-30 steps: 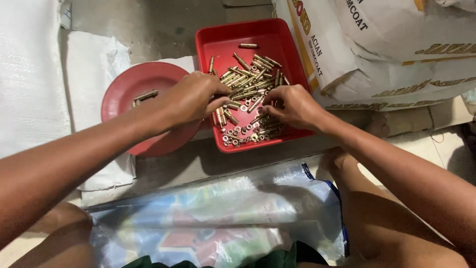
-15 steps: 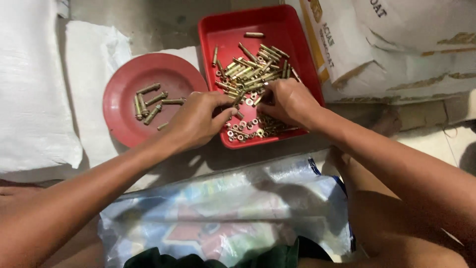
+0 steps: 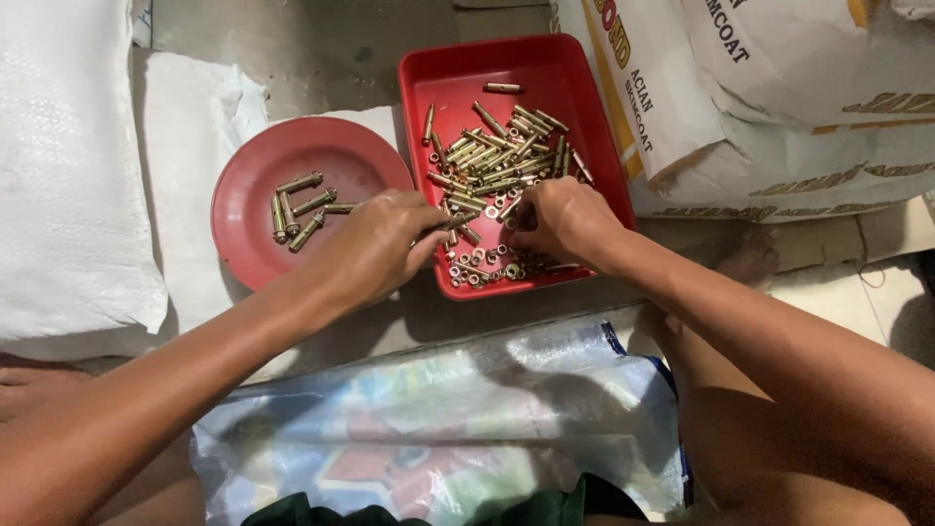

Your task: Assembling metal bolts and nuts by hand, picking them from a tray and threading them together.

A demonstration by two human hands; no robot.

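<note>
A red rectangular tray [image 3: 458, 73] holds a heap of brass-coloured anchor bolts [image 3: 497, 156] and loose nuts and washers [image 3: 482, 268] at its near end. To its left a round red plate [image 3: 255, 239] carries several assembled bolts [image 3: 297, 209]. My left hand [image 3: 375, 244] reaches over the tray's left edge, its fingers pinching one bolt [image 3: 456, 222]. My right hand [image 3: 560, 219] rests on the pile in the tray with fingers curled down among the small parts; what it grips is hidden.
White woven sacks [image 3: 68, 166] lie on the left, printed paper sacks [image 3: 779, 107] stand on the right. A shiny printed plastic bag [image 3: 438, 429] lies over my lap. My bare knees flank it, on a grey concrete floor [image 3: 321, 49].
The view has shifted so the plate and tray show fully. My left hand has moved from the plate's side to the tray edge and pinched a bolt. My right hand stays in the tray.
</note>
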